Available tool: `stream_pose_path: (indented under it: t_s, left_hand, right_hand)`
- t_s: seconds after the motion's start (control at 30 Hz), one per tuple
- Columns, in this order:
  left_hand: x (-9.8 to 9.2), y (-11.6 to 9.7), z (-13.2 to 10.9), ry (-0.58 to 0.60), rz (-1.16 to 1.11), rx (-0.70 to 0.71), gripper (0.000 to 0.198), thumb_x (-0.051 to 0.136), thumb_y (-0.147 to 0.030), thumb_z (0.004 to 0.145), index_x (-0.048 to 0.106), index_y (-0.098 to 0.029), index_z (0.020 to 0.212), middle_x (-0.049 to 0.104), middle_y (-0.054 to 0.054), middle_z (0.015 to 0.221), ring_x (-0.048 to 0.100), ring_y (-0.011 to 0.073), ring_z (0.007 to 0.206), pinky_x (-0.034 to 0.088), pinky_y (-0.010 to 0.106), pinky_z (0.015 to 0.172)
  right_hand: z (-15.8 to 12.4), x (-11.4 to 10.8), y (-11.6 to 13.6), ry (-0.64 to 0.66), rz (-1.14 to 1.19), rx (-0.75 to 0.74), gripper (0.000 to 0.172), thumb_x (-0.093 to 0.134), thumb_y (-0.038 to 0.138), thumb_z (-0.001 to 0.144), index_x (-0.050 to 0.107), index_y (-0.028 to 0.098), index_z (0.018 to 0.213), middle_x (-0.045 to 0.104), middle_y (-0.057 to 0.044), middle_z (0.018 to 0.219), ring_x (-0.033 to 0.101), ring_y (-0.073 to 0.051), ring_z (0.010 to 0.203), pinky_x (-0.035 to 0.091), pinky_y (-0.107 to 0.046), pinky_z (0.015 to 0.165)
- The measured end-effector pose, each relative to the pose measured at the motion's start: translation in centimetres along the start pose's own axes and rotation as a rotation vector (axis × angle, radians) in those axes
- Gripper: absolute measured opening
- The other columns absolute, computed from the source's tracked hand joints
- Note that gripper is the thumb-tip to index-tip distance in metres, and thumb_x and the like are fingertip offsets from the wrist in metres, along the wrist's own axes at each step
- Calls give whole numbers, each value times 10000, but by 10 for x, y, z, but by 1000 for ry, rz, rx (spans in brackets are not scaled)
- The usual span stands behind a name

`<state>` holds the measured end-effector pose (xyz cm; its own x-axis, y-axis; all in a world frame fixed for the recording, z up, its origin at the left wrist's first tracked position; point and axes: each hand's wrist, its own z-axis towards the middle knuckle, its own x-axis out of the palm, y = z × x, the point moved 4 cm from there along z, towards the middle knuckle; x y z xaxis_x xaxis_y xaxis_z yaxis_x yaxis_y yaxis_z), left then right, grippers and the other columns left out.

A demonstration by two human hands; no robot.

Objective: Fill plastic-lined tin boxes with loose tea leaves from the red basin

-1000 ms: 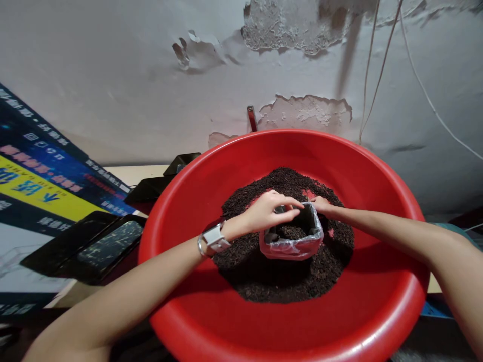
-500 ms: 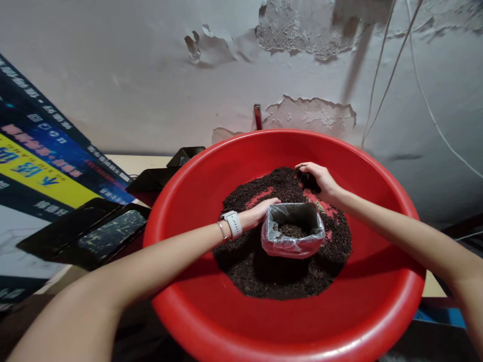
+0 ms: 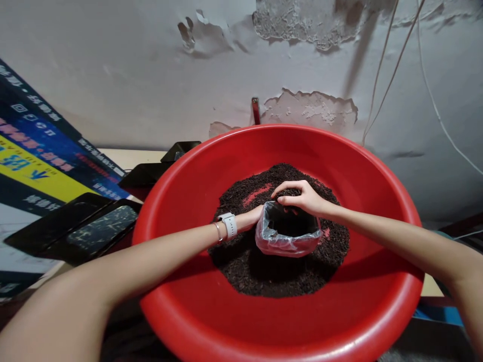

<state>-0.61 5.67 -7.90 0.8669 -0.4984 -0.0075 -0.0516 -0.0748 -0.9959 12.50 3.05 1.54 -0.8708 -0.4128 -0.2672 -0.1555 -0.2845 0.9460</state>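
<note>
A large red basin [image 3: 181,301] holds a heap of dark, loose bits that look like tea leaves [image 3: 279,281]. Over the heap, my left hand [image 3: 256,215] grips the left side of a small box lined with a clear plastic bag [image 3: 289,245]; its fingers are mostly hidden behind the box. The box's mouth faces up and its inside is dark. Just above its far rim is my right hand [image 3: 302,197], fingers curled round a handful of the dark tea leaves, some dark bits showing below the fingers.
Black trays [image 3: 101,231], one with a speckled panel, stand left of the basin. A printed board [image 3: 49,151] leans farther left. Behind is a wall with peeling paint [image 3: 309,110]; cords [image 3: 388,75] hang at the right.
My right hand has moved from the far side of the heap, left and nearer, to above the box with its handful. My left hand still holds the box.
</note>
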Motion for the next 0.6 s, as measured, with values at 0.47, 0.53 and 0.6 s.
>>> stream_pose_path:
  t_s: [0.47,0.53,0.6]
  left_hand:
    - [5,-1,-1,102,-38,-119,285,665,-431,715,624,-149,726,607,-6,624,547,174,714,480,301,671]
    - [4,3,2,100,-39,-128,303,685,-432,683,637,-141,753,620,0,649,549,174,720,489,322,703]
    - [2,8,5,96,-38,-139,342,700,-443,647,646,-132,778,627,9,670,547,174,722,491,343,731]
  right_hand:
    - [0,1,-1,31,-11,3,174,615,266,690,673,146,801,652,0,789,556,-97,619,432,-206,529]
    - [0,1,0,27,-4,-5,162,616,253,684,675,144,788,658,1,784,555,-93,622,434,-201,540]
    - [0,1,1,18,8,-14,147,619,241,675,674,139,765,656,-1,765,558,-95,633,438,-199,547]
